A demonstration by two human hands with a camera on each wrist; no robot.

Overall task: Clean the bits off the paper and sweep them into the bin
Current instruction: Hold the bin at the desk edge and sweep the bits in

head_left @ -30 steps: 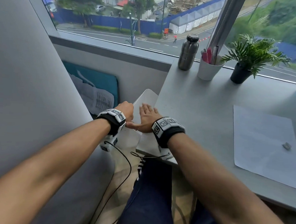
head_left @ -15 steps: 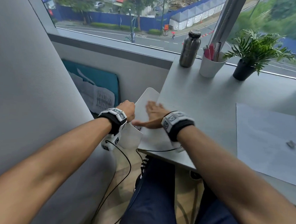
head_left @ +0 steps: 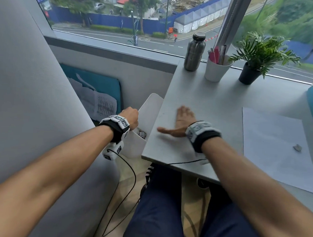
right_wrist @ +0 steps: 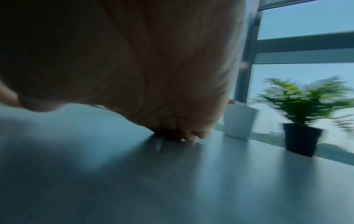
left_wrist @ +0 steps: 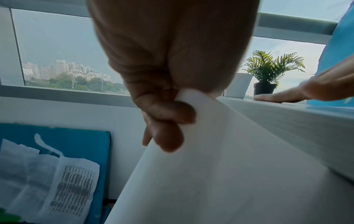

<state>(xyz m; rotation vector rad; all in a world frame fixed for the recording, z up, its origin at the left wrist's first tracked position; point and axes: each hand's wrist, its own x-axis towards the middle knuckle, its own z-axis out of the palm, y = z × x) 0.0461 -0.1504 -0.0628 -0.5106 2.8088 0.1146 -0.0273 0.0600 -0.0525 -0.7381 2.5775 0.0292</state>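
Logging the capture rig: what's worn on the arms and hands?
Bare forearms, no sleeves or gloves. Each wrist carries a black band topped with white blocks bearing black square markers. A white marked module hangs under the left wrist, trailing a thin black cable.

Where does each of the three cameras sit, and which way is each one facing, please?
Head: worn high, looking forward and down over the desk and window; both forearms, left hand and right hand show.
Left wrist: looks along the left hand, whose grip holds the white bin rim beside the desk edge.
Right wrist: low over the desk, looking along the flat right hand toward the window.
Shared: all three show the potted plant and white cup; the left wrist view also catches the right hand.
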